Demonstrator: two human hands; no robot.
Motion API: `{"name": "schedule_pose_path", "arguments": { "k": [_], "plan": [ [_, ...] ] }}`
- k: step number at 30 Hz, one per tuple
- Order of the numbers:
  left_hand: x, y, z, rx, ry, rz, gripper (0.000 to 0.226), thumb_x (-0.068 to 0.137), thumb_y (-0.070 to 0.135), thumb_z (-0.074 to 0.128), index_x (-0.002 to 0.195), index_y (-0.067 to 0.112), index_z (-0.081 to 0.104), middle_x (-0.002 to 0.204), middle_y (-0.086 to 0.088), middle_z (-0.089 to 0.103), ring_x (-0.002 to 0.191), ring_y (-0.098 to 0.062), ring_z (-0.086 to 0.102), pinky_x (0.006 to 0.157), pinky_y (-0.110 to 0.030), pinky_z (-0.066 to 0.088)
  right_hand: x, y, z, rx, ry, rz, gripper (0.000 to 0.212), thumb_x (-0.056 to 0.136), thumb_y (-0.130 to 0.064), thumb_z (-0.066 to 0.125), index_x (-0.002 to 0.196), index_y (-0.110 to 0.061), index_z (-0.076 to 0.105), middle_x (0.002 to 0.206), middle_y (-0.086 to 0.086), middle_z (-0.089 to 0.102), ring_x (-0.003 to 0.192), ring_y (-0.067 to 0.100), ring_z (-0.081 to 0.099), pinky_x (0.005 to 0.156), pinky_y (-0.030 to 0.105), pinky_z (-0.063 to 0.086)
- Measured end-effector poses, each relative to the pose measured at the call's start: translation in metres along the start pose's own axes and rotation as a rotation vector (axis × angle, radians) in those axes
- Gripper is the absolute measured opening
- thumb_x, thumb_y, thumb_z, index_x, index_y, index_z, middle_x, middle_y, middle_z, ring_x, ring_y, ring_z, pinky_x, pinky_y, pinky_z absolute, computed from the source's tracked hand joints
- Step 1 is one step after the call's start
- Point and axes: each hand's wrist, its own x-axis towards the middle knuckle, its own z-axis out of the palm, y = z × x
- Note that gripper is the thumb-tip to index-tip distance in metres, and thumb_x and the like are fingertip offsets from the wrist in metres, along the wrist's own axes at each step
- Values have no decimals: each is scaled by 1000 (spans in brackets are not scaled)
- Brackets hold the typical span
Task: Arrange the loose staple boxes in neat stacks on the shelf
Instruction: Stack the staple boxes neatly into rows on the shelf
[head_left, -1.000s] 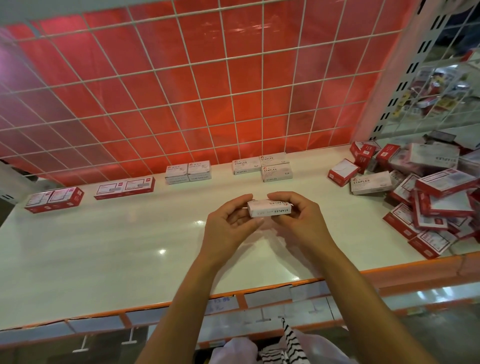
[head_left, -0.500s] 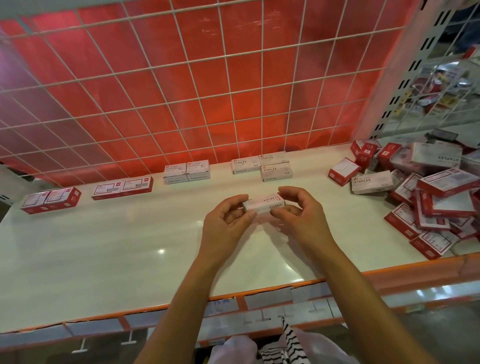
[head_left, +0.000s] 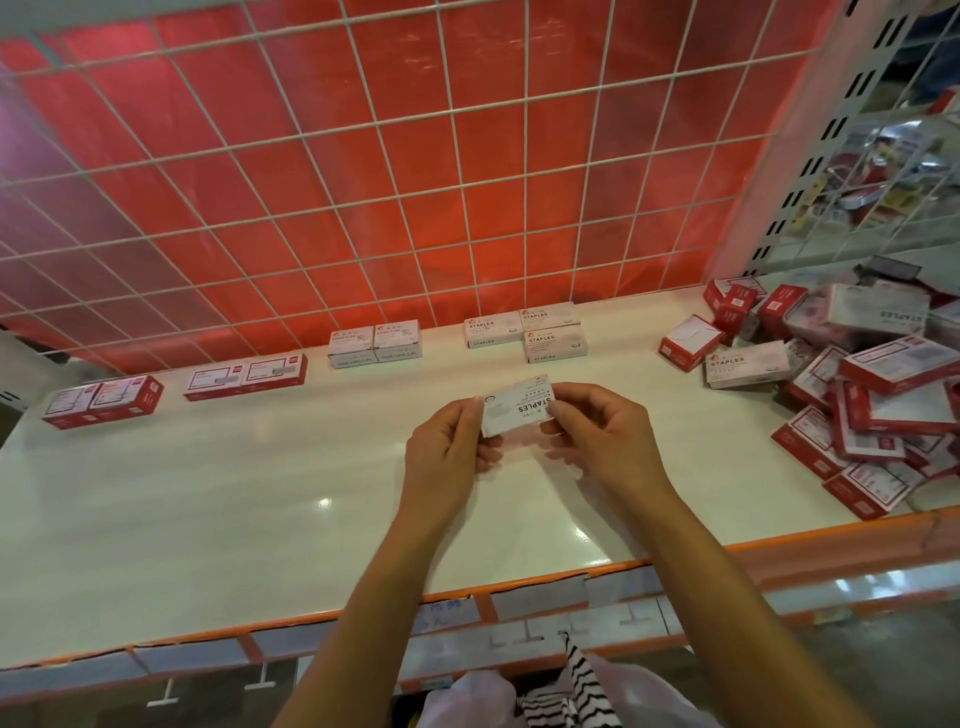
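Left hand (head_left: 447, 452) and right hand (head_left: 605, 441) pinch 1 white staple box (head_left: 514, 410) above the shelf (head_left: 208, 493); 3 matching boxes (head_left: 493, 332) behind it, 2 paper-clip boxes (head_left: 375, 343), loose pile (head_left: 857, 395) right.

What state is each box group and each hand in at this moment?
held staple box: lifted, tilted, label facing up.
left hand: pinches the box's left end.
right hand: pinches its right end.
white staple boxes: three, flat, neatly together at the back.
loose pile: jumbled, at the right end.

Shelf (head_left: 208, 509) front, middle open; box rows (head_left: 524, 332) line wire mesh (head_left: 415, 182) behind; loose pile (head_left: 857, 395) crowds right.
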Motion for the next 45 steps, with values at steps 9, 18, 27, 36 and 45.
{"name": "schedule_pose_path", "arguments": {
  "k": [9, 18, 27, 36, 45],
  "plan": [
    [-1, -1, -2, -26, -30, 13, 25, 100, 17, 45, 119, 20, 60, 83, -4, 71, 64, -15, 63, 59, -25, 52, 0, 2, 2, 106, -2, 42, 22, 93, -7, 55, 103, -22, 68, 90, 5, 74, 81, 22, 67, 79, 39, 58],
    [-13, 7, 3, -2, -205, -46, 12, 95, 18, 55, 105, 26, 55, 89, -2, 75, 79, -17, 71, 74, -33, 56, -1, 4, 1, 58, -22, 9, 43, 91, -7, 58, 131, -24, 56, 113, -3, 68, 103, 15, 65, 88, 37, 55],
    [-18, 13, 11, 255, -244, 28, 15, 85, 18, 66, 94, 26, 58, 89, 9, 70, 79, -2, 68, 76, -23, 56, -8, -1, 7, -170, -192, -104, 50, 85, -4, 65, 131, -23, 56, 125, -9, 61, 111, 3, 58, 93, 26, 51],
    [-13, 16, -9, -2, -243, -94, 41, 87, 14, 67, 123, 24, 51, 114, 2, 65, 94, -12, 67, 82, -28, 55, -5, 2, 1, -379, -163, -266, 40, 80, 9, 60, 95, -25, 73, 106, -10, 63, 99, -2, 57, 82, 11, 45],
    [-5, 8, -15, 48, -158, -69, 38, 80, 1, 71, 113, 16, 62, 112, 1, 67, 100, -11, 66, 84, -26, 56, -1, 8, 1, -569, -131, -263, 48, 83, 1, 63, 126, -19, 55, 129, -3, 53, 120, 14, 47, 103, 34, 43]
  ]
}}
